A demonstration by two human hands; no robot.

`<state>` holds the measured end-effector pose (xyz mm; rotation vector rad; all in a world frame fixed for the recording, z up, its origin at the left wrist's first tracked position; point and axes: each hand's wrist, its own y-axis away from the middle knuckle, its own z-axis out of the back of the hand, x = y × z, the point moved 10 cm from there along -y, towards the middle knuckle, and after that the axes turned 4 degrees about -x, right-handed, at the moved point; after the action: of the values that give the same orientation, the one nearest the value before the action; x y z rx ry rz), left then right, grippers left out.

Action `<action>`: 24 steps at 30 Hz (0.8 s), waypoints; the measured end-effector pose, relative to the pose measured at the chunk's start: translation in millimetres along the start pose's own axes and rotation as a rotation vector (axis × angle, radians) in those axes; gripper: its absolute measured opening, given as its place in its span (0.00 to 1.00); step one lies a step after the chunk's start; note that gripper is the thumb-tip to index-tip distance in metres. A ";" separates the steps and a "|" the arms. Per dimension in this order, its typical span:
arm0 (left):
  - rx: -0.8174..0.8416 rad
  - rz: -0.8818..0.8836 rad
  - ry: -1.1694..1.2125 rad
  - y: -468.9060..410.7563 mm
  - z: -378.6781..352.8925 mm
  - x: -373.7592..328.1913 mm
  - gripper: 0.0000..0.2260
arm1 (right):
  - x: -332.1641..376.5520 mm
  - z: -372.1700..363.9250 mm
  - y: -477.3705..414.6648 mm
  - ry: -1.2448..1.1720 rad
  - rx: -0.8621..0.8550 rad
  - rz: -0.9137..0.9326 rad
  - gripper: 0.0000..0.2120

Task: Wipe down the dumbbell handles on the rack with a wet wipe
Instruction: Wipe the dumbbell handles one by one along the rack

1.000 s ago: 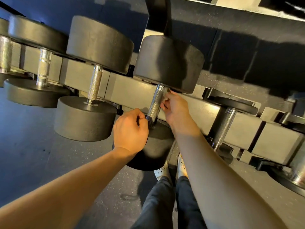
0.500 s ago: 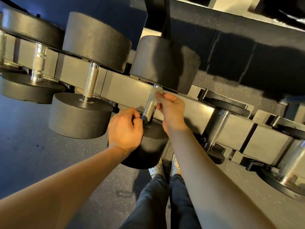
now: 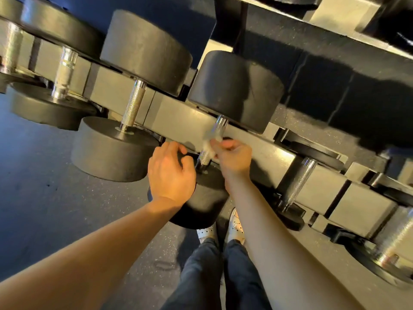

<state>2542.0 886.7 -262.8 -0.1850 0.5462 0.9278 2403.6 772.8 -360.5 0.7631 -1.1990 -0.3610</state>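
One crumpled white wet wipe [image 3: 209, 144] is being pinched against a racked dumbbell's knurled steel handle [image 3: 217, 130] by the right hand [image 3: 234, 158]; its black rubber head [image 3: 201, 204] is being gripped, seemingly for steadiness, by the left hand [image 3: 171, 174].

from where i stand, the bare left forearm [image 3: 93, 249] and bare right forearm [image 3: 274, 238] run uncovered to the left hand [image 3: 171, 173] and right hand [image 3: 234, 159]. dark blue-grey denim-like trousers [image 3: 223, 276] bunch in soft creases at the ankles. the white left shoe [image 3: 205, 233] has small dark perforations dotted across its toe; the white right shoe [image 3: 235, 227] shows a few too.
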 end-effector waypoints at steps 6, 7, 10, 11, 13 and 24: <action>0.036 0.002 -0.025 0.1 -2.7 -0.4 0.14 | -8.4 -7.4 -0.8 0.124 0.292 -0.180 0.11; 0.040 0.003 -0.024 -0.4 -2.9 -0.3 0.14 | -6.8 -3.9 -7.4 -0.039 0.256 -0.233 0.13; 0.044 0.004 -0.025 -0.6 -3.5 -0.6 0.15 | -9.0 -4.4 -27.8 -0.590 0.139 -0.398 0.08; 0.043 0.004 -0.024 -0.3 -3.4 -1.1 0.14 | -11.0 -8.1 -34.8 -0.702 0.102 -0.444 0.05; 0.043 0.004 -0.024 -0.4 -3.2 -1.7 0.14 | -16.7 -21.7 -40.8 -0.818 0.074 -0.525 0.06; 0.050 -0.002 -0.025 0.3 -5.0 -2.7 0.13 | -2.3 -6.9 -21.3 -0.593 0.073 -0.297 0.07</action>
<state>2538.6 883.1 -265.6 -0.1283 0.5451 0.9125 2412.1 761.5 -378.0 0.9345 -1.6603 -0.8346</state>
